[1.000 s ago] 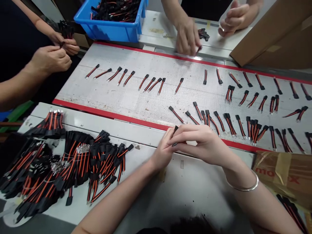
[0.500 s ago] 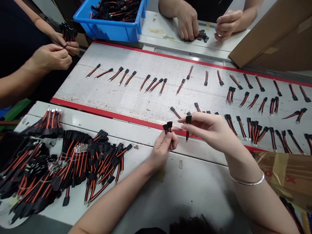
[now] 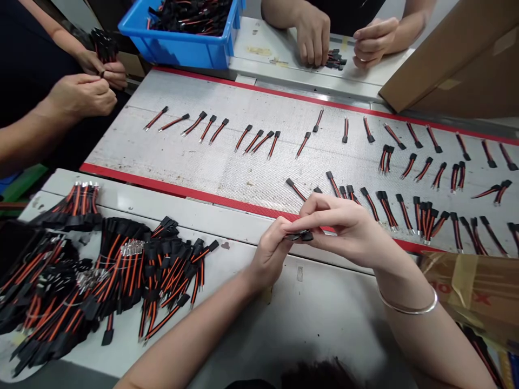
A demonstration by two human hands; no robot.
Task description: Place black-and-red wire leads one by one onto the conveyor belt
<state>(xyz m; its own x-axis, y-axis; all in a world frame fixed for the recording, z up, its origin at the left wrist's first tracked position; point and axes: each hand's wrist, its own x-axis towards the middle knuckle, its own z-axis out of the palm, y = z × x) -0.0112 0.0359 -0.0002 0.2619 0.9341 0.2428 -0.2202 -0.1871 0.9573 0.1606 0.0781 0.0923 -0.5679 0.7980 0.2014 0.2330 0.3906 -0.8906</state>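
Observation:
Small black connectors with short red-and-black leads are gathered between my two hands, just in front of the belt's red edge. My left hand is closed on some of these connector leads, of which only the black ends show. From the right, my right hand pinches at the same black ends, fingertips almost touching the left hand's. On the mesh conveyor belt beyond lie many similar leads in loose rows. To the left, a heap of bundled connector leads covers the white table.
A blue bin full of leads stands at the far side. Cardboard boxes lean at the back right, and a taped carton sits at the near right. Co-workers' hands hold leads at the left; another person's hands work opposite.
My right hand has moved left and slightly down with its connector lead, meeting my left hand. The connectors, upright and apart before, now lie together, tilted toward me.

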